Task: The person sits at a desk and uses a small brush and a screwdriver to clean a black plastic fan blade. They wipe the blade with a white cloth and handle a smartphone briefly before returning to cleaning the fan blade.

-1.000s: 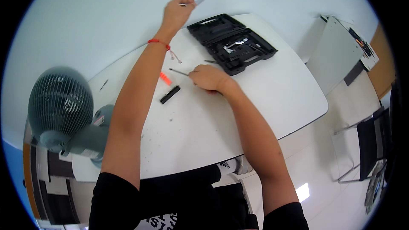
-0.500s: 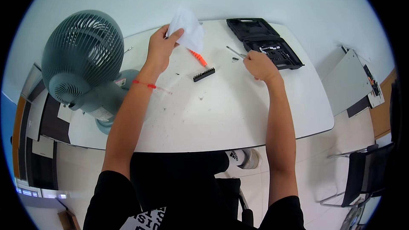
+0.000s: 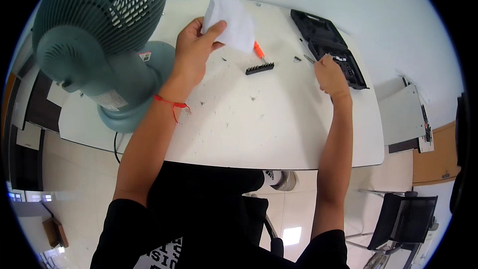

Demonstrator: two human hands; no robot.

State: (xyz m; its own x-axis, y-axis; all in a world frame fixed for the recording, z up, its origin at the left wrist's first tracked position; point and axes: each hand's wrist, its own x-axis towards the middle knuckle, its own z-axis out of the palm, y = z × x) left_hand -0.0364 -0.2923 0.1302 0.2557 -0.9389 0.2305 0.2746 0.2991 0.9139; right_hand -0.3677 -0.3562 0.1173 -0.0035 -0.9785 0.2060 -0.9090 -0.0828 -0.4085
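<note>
My left hand (image 3: 191,57) is raised over the far part of the table, pinching a white tissue or thin cloth (image 3: 231,25) between thumb and fingers. Closed near the tool case, my right hand (image 3: 332,77) grips a slim metal tool (image 3: 309,59); its tip points to the far left, and the fist hides the rest. Beyond that hand lies an open black tool case (image 3: 318,30) with small fittings inside. Between my hands are an orange-handled screwdriver (image 3: 258,50), partly covered by the tissue, and a black strip of bits (image 3: 260,68).
A grey-green fan (image 3: 119,77) stands at the left, close to my left forearm. Small dark pieces (image 3: 297,59) and dust specks dot the white table (image 3: 239,134). A wall rises behind it. A black chair (image 3: 406,219) stands on the floor at the right.
My right hand has moved right with the metal tool, closer to the case. My left hand still holds the tissue. The whole view has shifted, with the fan now looking larger and nearer.
</note>
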